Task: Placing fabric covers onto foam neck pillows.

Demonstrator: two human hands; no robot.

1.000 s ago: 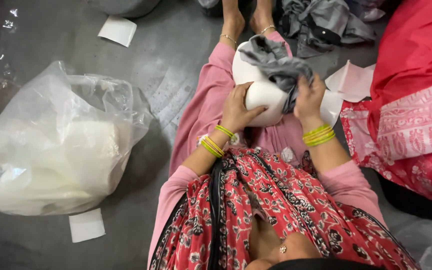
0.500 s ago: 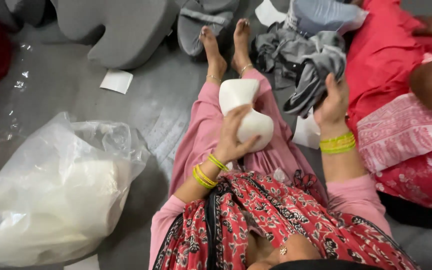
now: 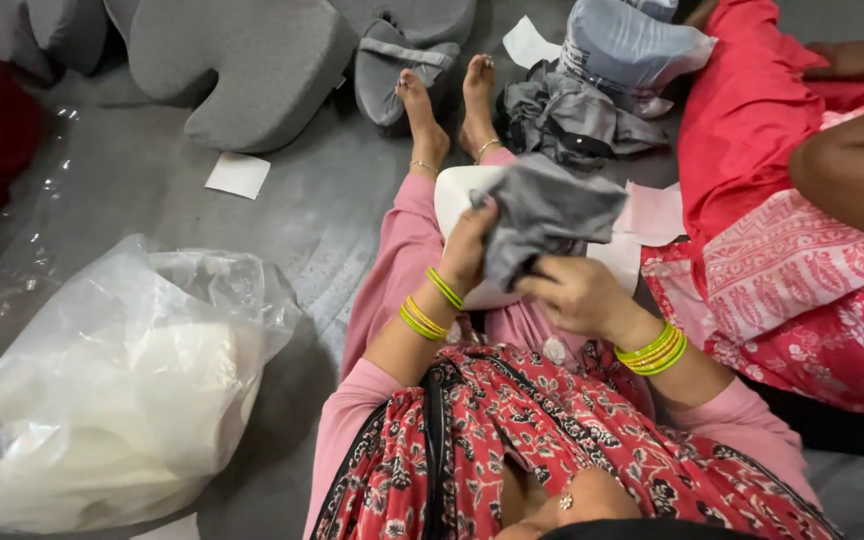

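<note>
At the frame's centre, on my lap, my left hand and right hand both grip the grey fabric cover draped over the white foam cushion.

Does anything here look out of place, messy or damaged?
No damage shows. The grey fabric cover sits bunched over the white foam piece, gripped by the left hand and right hand. Paper slips and crumpled grey covers lie scattered on the floor.

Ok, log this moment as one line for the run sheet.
left hand: holds grey fabric cover | right hand: grips cover's lower edge | white foam pad: on lap, partly covered
</note>
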